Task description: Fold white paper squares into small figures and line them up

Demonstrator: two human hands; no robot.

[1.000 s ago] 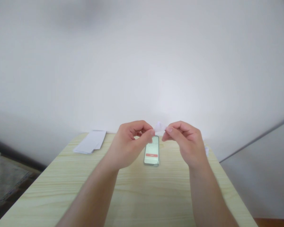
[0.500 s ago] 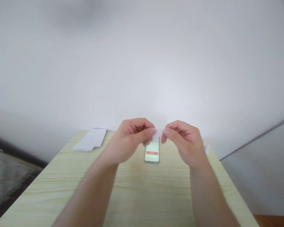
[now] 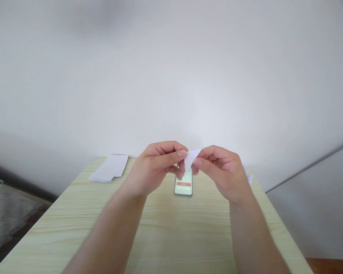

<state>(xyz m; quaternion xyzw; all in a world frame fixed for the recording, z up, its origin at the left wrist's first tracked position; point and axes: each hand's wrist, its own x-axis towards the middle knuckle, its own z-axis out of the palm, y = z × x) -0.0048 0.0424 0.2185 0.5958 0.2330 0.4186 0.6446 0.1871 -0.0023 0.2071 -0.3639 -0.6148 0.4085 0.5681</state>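
I pinch a small white paper scrap (image 3: 191, 159) between left hand (image 3: 154, 167) and right hand (image 3: 221, 173), mid-fold, above the phone (image 3: 183, 185) at six o'clock; next, a firmer crease.

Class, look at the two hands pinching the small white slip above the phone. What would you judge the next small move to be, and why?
Probably draw the fingertips slowly apart. The left hand and right hand both pinch the small white slip, which hangs bent between them above the lit phone on the table. Both grips look secure, so a gentle pull seems the likeliest next move.
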